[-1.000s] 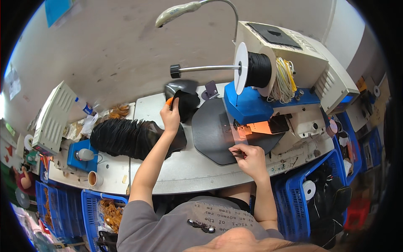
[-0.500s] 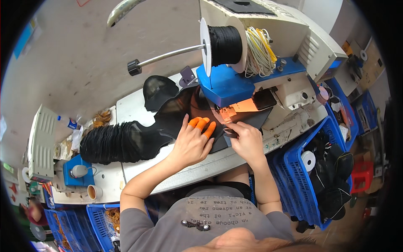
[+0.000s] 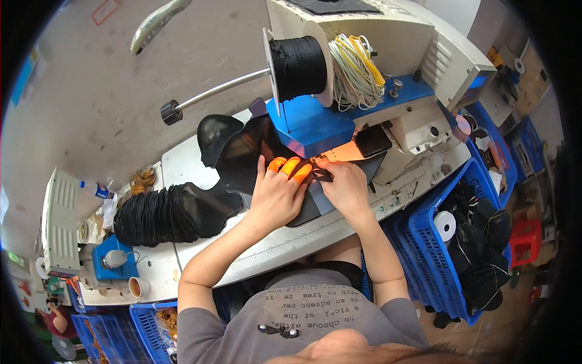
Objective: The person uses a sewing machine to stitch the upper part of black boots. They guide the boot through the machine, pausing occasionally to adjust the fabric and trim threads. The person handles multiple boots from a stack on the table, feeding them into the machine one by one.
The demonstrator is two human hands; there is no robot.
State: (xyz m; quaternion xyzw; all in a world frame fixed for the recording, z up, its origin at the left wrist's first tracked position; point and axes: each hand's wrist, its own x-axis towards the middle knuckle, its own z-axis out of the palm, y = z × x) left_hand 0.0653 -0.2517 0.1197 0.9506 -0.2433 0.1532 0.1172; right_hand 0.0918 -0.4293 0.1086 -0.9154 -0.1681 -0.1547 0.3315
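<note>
A limp black sheet piece point(image 3: 239, 167) lies on the white machine table, running under the blue head of a sewing machine point(image 3: 312, 130). Orange covers sit on several fingers of my left hand point(image 3: 276, 194), which rests stretched out on the black piece just left of the lit work area. My right hand point(image 3: 345, 189) is closed in a pinch on the piece's edge, close beside the left fingertips. What lies directly under the machine head is partly hidden by my fingers. To the left, a row of stacked black pieces point(image 3: 163, 215) leans on the table.
Above the head, a spool of black cord point(image 3: 300, 68) sits on a metal rod beside bundled white and yellow cord point(image 3: 357, 73). A dark phone-like slab point(image 3: 373, 141) lies right of the work area. Blue crates point(image 3: 427, 242) stand at right; a paper cup point(image 3: 139, 286) is at left.
My view has shifted slightly. My two hands have come closer together, the right moving up toward the machine head. The black piece has moved and separated more from the stack.
</note>
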